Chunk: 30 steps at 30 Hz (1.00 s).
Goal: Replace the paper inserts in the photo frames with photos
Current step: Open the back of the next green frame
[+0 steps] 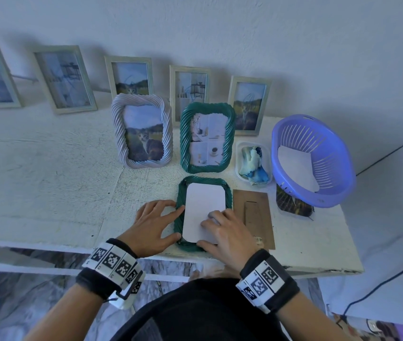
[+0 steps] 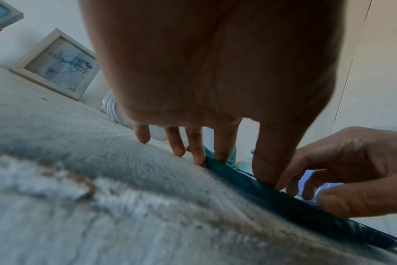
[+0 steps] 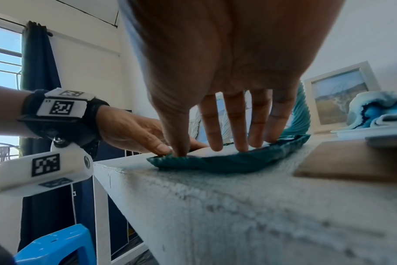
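A teal rope-edged photo frame (image 1: 179,212) lies face down near the table's front edge, with a white sheet (image 1: 202,205) lying in its back. My left hand (image 1: 155,223) rests flat beside the frame's left rim, fingertips touching that rim (image 2: 233,176). My right hand (image 1: 222,230) lies on the sheet's near right part, straight fingers (image 3: 236,125) pressing it down inside the frame (image 3: 229,162). A brown backing board (image 1: 253,215) with its stand lies just right of the frame.
A purple basket (image 1: 313,161) holding white paper stands at the right, above a dark photo (image 1: 292,204). A small tub with a blue cloth (image 1: 253,161) sits beside it. Two rope-edged frames (image 1: 143,131) and several pale frames (image 1: 66,78) with pictures stand behind.
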### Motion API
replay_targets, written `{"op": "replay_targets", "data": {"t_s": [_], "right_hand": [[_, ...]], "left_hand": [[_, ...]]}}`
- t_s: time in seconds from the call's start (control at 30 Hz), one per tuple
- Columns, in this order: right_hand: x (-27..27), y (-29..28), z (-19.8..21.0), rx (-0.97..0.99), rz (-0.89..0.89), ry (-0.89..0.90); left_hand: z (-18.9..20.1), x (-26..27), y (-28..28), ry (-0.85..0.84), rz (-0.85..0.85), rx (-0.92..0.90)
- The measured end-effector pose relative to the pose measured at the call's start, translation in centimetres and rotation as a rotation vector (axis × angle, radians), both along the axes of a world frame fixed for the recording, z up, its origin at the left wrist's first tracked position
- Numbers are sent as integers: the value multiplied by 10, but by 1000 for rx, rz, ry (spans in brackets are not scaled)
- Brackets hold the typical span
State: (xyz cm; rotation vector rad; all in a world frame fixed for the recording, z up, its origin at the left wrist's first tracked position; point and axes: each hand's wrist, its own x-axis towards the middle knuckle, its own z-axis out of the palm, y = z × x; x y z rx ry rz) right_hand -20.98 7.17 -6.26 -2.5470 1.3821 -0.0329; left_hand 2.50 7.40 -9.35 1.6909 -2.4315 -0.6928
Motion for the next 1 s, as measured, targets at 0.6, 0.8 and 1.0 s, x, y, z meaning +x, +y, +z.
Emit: {"op": "replay_targets", "data": {"t_s": [0.6,0.8,1.0], "right_hand": [[-4,3,26,-33,-52,-175],[-20,5,35,-125,-64,-305],[-49,13,44,-282,-245,-416]], "left_hand": [[-1,0,0,16,14,-16],[0,0,0,10,11,-7],[1,1,-1,44,19,11]]}}
